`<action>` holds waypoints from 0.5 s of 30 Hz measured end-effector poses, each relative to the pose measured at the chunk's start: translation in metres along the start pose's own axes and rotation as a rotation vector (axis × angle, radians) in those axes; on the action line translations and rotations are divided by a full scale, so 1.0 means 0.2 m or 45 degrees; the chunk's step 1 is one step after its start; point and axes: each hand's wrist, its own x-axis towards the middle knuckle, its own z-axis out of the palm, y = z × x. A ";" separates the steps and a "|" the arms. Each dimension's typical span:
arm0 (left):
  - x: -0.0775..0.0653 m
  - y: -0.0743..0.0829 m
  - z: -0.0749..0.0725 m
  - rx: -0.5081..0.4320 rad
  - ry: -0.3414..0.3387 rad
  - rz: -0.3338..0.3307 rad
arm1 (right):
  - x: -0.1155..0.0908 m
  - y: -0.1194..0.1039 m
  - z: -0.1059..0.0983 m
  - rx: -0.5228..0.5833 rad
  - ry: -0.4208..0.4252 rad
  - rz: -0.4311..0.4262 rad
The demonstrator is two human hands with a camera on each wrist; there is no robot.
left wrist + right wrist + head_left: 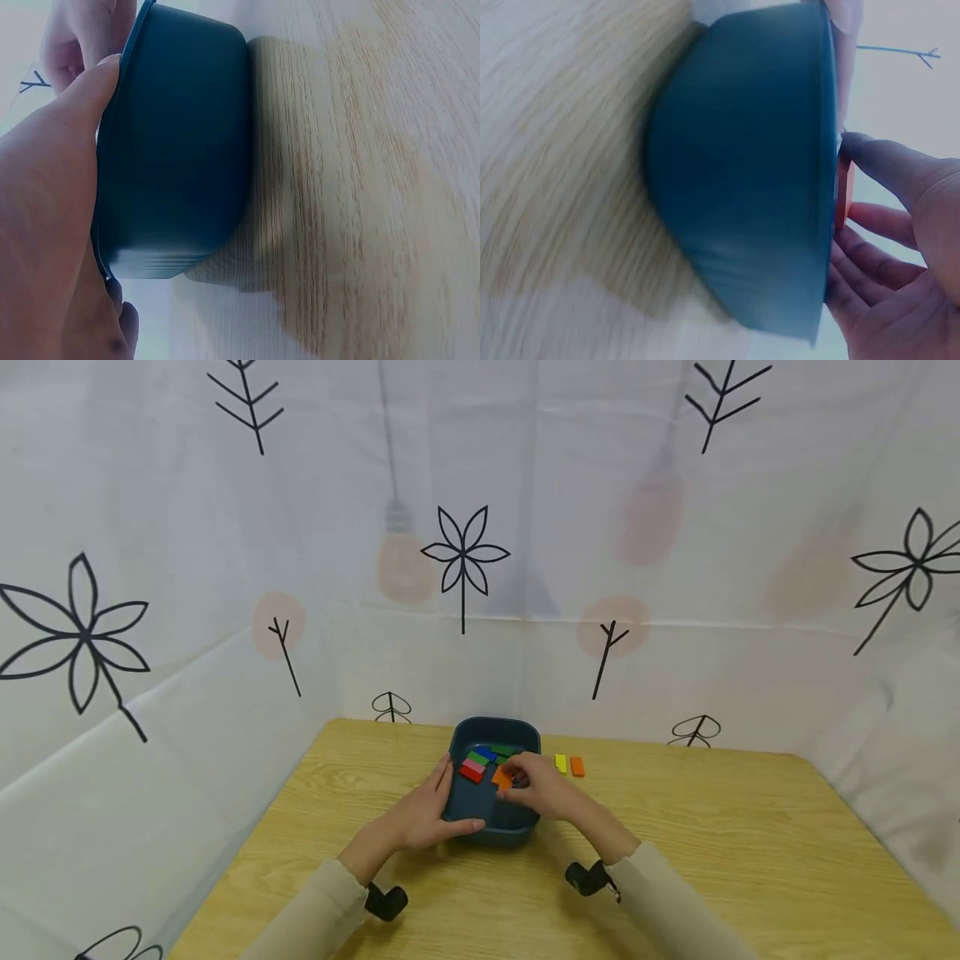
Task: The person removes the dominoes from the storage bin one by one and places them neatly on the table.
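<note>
A dark blue-green plastic box stands on the table with several coloured blocks inside. My left hand rests against its left side and near corner, the fingers straight along the left rim and the thumb stretched over the near rim. Over the box's right half, my right hand pinches an orange block between thumb and fingers. The right wrist view shows this orange block at rim level. Left of it in the box lie a red block, a pink block, and green and blue ones.
On the wooden table, just right of the box, a yellow block and another orange block lie side by side. A white cloth printed with plants hangs behind the table and along its sides.
</note>
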 end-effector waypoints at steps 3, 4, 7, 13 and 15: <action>0.00 0.00 0.00 -0.002 0.002 -0.001 | -0.04 0.03 -0.05 0.018 0.006 0.028; 0.00 0.00 0.00 -0.003 0.003 0.000 | -0.05 0.04 -0.06 0.013 0.008 0.031; 0.00 0.00 0.00 -0.001 -0.002 -0.001 | -0.08 0.06 -0.10 0.016 0.014 0.028; 0.00 0.00 0.00 -0.007 -0.008 0.005 | -0.13 0.08 -0.18 -0.023 0.067 -0.024; 0.00 0.00 0.00 -0.004 -0.008 0.006 | -0.14 0.11 -0.20 -0.053 0.080 -0.039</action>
